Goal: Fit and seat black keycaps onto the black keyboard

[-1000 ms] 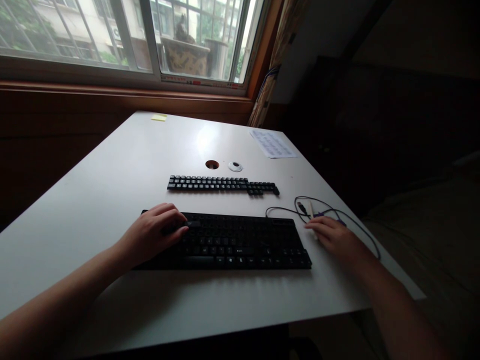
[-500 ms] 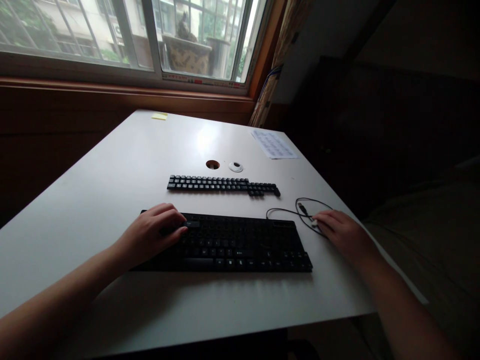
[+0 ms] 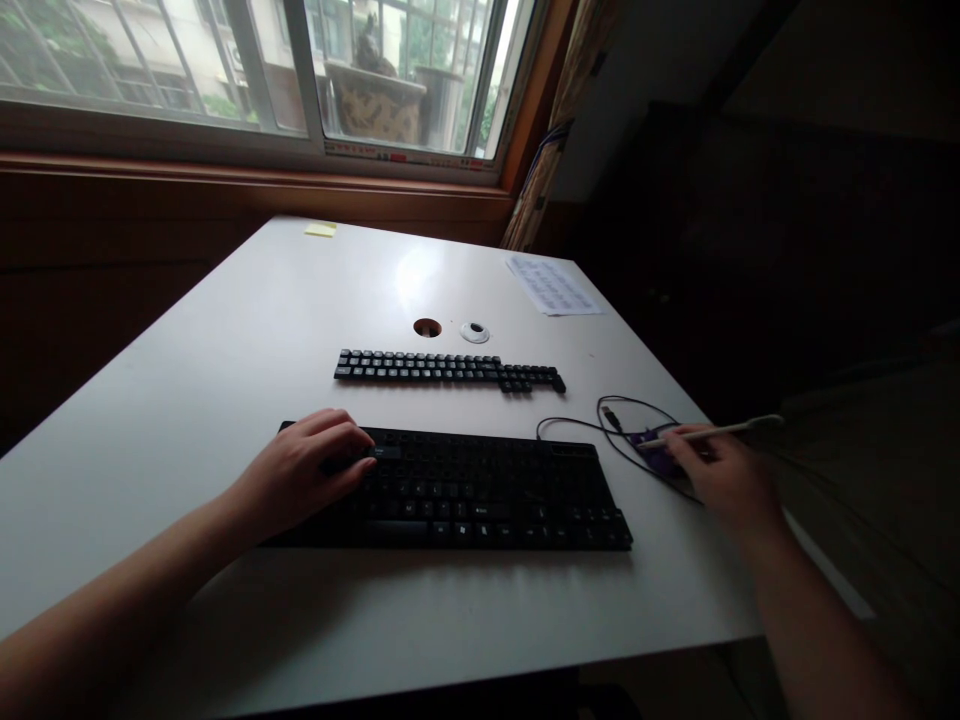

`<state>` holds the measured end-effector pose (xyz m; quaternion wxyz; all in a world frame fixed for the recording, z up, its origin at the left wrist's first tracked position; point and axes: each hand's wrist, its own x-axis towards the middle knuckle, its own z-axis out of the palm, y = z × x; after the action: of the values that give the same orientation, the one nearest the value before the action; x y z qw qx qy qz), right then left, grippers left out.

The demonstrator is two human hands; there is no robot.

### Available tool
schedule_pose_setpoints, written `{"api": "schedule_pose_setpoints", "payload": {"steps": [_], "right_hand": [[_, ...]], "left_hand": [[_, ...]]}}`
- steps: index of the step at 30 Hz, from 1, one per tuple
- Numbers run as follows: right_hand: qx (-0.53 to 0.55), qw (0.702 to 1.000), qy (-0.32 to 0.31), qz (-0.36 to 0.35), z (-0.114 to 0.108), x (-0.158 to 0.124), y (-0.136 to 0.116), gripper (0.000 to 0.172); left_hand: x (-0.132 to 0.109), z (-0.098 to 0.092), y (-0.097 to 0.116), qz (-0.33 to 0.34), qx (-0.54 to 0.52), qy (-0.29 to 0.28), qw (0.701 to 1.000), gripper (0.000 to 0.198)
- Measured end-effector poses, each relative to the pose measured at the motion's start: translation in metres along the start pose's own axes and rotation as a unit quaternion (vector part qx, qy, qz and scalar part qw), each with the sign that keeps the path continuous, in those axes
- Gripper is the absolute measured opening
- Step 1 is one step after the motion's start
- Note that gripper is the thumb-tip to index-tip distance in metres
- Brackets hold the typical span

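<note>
pale stick (image 3: pixel 724 431) in right hand (image 3: pixel 735 485), keyboard (image 3: pixel 517 490) under left hand (image 3: pixel 304 465)

right: thumb and fingers clamped on pale stick, one end over purple item (image 3: pixel 663 461) by cable (image 3: pixel 574 420), right of keyboard. left: at keyboard's left end; can't tell if fingers grip anything. keycaps (image 3: pixel 420 367) sit in rows on table (image 3: pixel 187 380), beyond keyboard.

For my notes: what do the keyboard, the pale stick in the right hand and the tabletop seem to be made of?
Keyboard: most likely matte black plastic, judging by its molded-looking frame and keys.
Pale stick: plastic or wood, dull; its plain light color leaves it open.
Tabletop: probably white laminate over board, satin; soft glare, brown edge inside the round hole.
</note>
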<state>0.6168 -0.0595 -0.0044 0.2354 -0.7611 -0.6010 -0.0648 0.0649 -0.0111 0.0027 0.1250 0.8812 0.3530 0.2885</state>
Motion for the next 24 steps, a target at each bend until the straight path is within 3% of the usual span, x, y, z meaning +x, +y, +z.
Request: {"api": "schedule_pose_setpoints", "payload": {"steps": [8,11,15,19,22,24], "right_hand": [[0.014,0.989,-0.142,0.039,-0.003,0.009,-0.024,0.021],[-0.007,0.987,-0.162,0.003,-0.001,0.012,-0.024,0.016],[-0.018,0.986,-0.157,-0.05,0.0,0.015,-0.022,0.014],[-0.006,0.994,-0.112,0.018,-0.01,0.012,-0.028,0.013],[0.012,0.998,-0.051,0.021,-0.021,0.006,-0.051,0.018],[0.049,0.997,-0.041,-0.038,-0.026,-0.002,-0.079,0.02]], "left_hand": [[-0.001,0.0,-0.001,-0.003,0.002,-0.013,1.0,0.01],[-0.001,0.0,-0.001,-0.003,0.003,-0.014,1.0,0.01],[-0.001,0.0,-0.001,-0.001,0.003,-0.016,1.0,0.011],[-0.001,0.0,0.0,-0.002,0.0,-0.013,1.0,0.01],[0.001,0.0,0.001,0.0,-0.003,-0.01,1.0,0.01],[0.001,0.0,0.002,0.002,-0.005,-0.011,1.0,0.01]]}}
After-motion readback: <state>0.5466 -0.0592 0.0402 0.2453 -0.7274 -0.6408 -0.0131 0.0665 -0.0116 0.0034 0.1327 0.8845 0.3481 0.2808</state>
